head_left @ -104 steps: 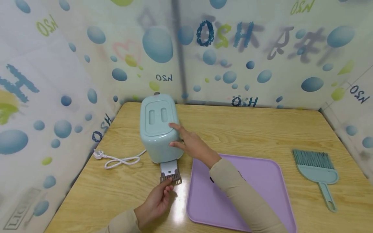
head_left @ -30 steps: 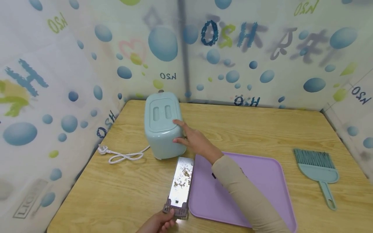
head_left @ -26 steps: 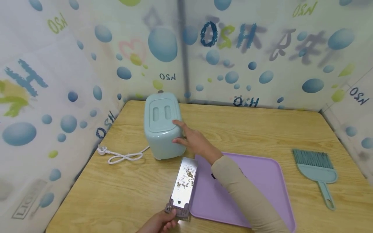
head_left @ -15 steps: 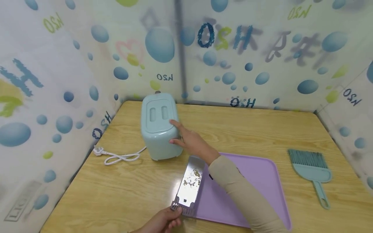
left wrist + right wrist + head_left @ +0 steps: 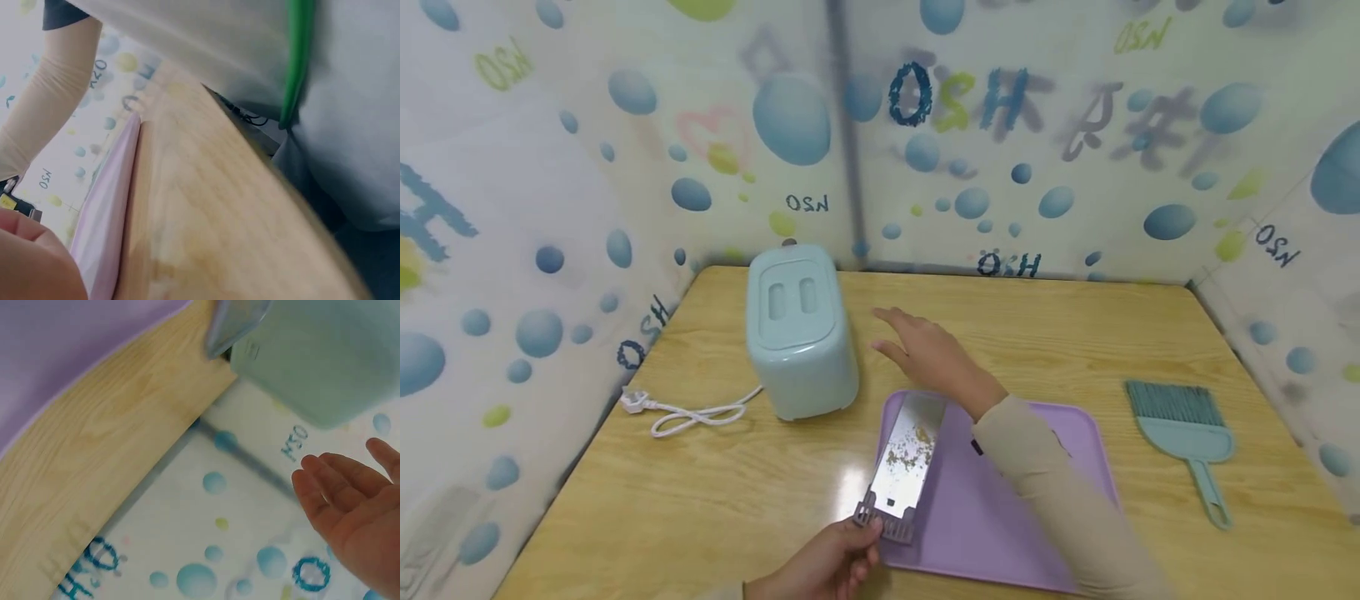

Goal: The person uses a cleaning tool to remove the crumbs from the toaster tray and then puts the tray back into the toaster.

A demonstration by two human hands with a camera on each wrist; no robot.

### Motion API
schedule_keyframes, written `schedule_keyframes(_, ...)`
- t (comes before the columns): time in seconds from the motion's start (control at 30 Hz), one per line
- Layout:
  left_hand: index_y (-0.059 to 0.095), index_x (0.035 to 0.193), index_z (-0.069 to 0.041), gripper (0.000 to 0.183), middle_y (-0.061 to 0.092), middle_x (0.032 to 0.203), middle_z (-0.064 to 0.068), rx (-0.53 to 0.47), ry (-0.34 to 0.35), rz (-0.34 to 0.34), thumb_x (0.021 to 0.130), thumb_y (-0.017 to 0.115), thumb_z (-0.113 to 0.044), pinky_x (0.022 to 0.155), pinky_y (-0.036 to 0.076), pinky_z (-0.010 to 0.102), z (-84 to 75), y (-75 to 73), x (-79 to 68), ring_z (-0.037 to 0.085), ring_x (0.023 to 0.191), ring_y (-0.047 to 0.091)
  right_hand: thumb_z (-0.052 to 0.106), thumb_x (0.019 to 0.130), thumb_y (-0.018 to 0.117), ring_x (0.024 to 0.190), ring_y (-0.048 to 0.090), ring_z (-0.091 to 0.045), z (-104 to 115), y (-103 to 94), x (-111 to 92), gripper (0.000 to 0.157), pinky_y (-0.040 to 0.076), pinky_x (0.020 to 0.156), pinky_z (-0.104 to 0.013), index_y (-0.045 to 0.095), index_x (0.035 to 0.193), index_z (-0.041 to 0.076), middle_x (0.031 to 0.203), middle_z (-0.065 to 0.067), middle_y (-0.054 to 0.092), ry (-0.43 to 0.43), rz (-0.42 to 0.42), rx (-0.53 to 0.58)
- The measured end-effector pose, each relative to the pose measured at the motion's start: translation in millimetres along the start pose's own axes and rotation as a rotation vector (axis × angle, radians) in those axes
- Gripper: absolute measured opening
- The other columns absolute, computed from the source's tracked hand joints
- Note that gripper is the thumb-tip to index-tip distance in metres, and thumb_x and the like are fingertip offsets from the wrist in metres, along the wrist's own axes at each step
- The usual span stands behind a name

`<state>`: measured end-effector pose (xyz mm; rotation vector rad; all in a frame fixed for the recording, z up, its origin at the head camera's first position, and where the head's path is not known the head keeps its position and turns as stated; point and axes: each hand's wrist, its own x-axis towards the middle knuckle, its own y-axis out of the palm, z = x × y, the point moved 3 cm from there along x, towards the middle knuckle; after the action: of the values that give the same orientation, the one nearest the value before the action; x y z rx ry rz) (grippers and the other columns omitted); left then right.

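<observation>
Left hand [image 5: 827, 562] is pinching the slotted end of a long, shiny metal strip tray [image 5: 891, 492], all speckled with brown crumbs [image 5: 912, 450], over a round-cornered matte purple tray [image 5: 977, 533], lower middle of the frame. Right hand [image 5: 934, 360] holds nothing, thumb apart from fingers, mid-frame, near the glossy, boxy toaster [image 5: 801, 362] left of centre.

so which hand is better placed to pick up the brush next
Probably the right hand: it holds nothing and is nearer the brush, while the left hand grips the metal tray by its end.
</observation>
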<state>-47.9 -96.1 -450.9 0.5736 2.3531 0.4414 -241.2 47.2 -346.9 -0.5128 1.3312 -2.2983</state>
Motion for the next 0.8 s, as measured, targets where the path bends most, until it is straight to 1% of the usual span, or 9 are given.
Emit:
schedule_keyframes(0.13,0.049,0.078,-0.02,0.018,0.055,0.06,-0.017,-0.001,-0.004,-0.035,0.092,0.052,-0.03,0.044,0.035,0.007,-3.0,1.8,3.1,-0.007,0.047,0.043,0.042,0.096,0.04,0.126,0.046,-0.029,-18,-11.8,-12,0.05,0.038,0.103,-0.045,0.04,0.138,0.015,0.139,-0.008,0.047,0.016,-0.059,-0.049)
schedule_keyframes(0.23,0.048,0.077,-0.02,0.019,0.054,0.06,-0.016,-0.005,-0.009,-0.038,0.092,0.052,-0.031,0.044,0.036,0.007,-5.4,3.2,5.7,-0.007,0.047,0.043,0.04,0.096,0.042,0.124,0.048,-0.028,-32,-17.2,-21,0.048,0.04,0.102,-0.044,0.044,0.135,0.013,0.137,-0.007,0.05,0.034,-0.088,-0.072)
schedule_keyframes(0.43,0.047,0.077,-0.021,0.017,0.053,0.061,-0.016,-0.019,-0.02,-0.036,0.092,0.053,-0.029,0.046,0.037,0.008,-10.7,5.5,10.0,-0.006,0.047,0.042,0.039,0.095,0.046,0.124,0.048,-0.029,-50,-26.7,-39,0.047,0.038,0.101,-0.049,0.047,0.133,0.012,0.135,-0.009,0.051,0.081,-0.119,-0.099)
schedule_keyframes(0.57,0.048,0.079,-0.021,0.015,0.052,0.061,-0.015,-0.018,-0.012,-0.052,0.091,0.053,-0.029,0.046,0.036,0.008,-13.8,6.2,12.4,-0.005,0.048,0.042,0.038,0.094,0.048,0.124,0.048,-0.031,-60,-35.5,-52,0.046,0.037,0.1,-0.053,0.049,0.132,0.012,0.134,-0.01,0.052,0.113,-0.14,-0.124)
schedule_keyframes(0.7,0.047,0.081,-0.02,0.015,0.052,0.06,-0.014,-0.011,-0.023,-0.07,0.09,0.055,-0.029,0.045,0.035,0.009,-17.1,6.2,15.0,-0.005,0.047,0.041,0.037,0.094,0.049,0.122,0.049,-0.033,-71,-44.8,-66,0.045,0.037,0.099,-0.054,0.05,0.131,0.011,0.133,-0.011,0.053,0.151,-0.164,-0.141)
schedule_keyframes(0.8,0.046,0.083,-0.02,0.016,0.051,0.06,-0.014,-0.008,-0.031,-0.085,0.089,0.056,-0.031,0.045,0.035,0.009,-18.6,5.6,16.3,-0.004,0.047,0.041,0.038,0.094,0.049,0.122,0.049,-0.033,-79,-49.0,-75,0.045,0.036,0.099,-0.056,0.05,0.13,0.012,0.132,-0.011,0.053,0.183,-0.166,-0.146)
